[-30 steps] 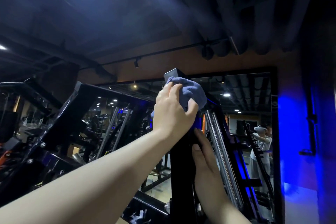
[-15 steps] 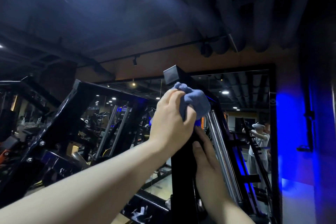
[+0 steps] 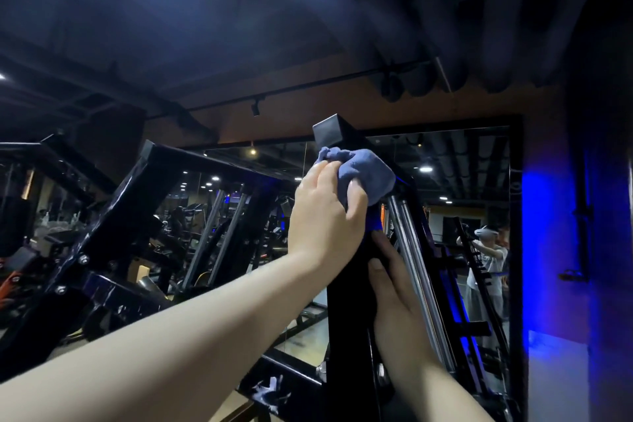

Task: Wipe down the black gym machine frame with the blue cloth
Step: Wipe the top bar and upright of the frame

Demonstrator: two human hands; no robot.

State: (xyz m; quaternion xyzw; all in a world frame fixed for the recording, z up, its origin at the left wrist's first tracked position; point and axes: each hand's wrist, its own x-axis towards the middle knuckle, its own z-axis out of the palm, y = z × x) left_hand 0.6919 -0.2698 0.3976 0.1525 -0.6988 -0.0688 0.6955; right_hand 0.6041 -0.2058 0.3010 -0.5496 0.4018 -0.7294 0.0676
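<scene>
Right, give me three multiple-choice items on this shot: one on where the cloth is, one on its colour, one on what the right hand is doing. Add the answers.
1. Where on the black post is the cloth?
A. At its foot.
B. Just below its top end.
C. Nowhere; it lies on the floor.

2. What colour is the cloth?
A. Blue.
B. Red.
C. White.

3. What is the right hand doing?
A. Gripping the cloth.
B. Hanging clear of the machine.
C. Resting on the post, fingers straight.

Answers:
1 B: the left hand holds it bunched against the post right under the top.
2 A: it shows blue beside the hand.
3 C: it lies along the post below the cloth and holds nothing.
</scene>
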